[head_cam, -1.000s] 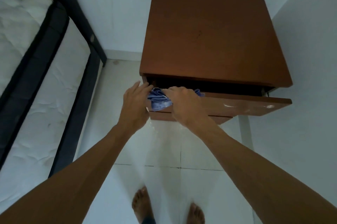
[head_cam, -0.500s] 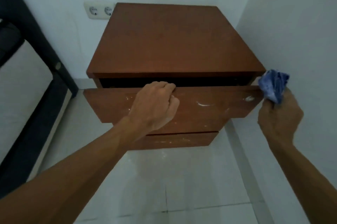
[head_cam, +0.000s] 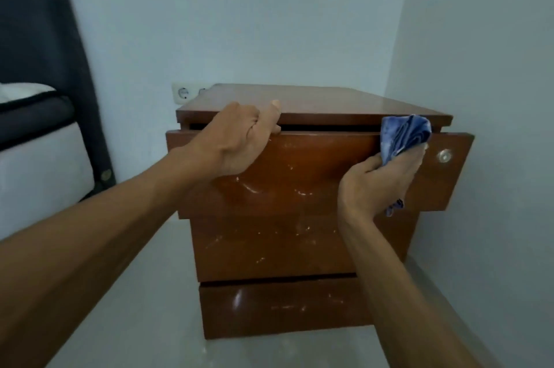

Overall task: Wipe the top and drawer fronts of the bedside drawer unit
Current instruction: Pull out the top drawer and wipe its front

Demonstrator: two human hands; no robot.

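Note:
The brown wooden bedside drawer unit (head_cam: pixel 302 250) stands in the room's corner. Its top drawer (head_cam: pixel 317 176) is pulled out a little, and its front carries pale smears. My left hand (head_cam: pixel 239 140) grips the top edge of that drawer front near its left end, fingers hooked over it. My right hand (head_cam: pixel 380 182) holds a crumpled blue cloth (head_cam: pixel 401 135) against the upper right part of the same drawer front, just under the unit's top (head_cam: pixel 329 104). Two lower drawer fronts (head_cam: pixel 281 307) are closed and also smeared.
A white wall (head_cam: pixel 479 98) stands close on the right of the unit. A double wall socket (head_cam: pixel 183 93) sits behind its left rear corner. A dark bed frame (head_cam: pixel 87 116) with a white mattress is at the left. Pale tiled floor (head_cam: pixel 135 322) lies in front.
The view has dropped from above the unit to the level of the drawer fronts. My right hand with the cloth moved from beyond the drawer's right end onto its front. My left hand still holds the top edge.

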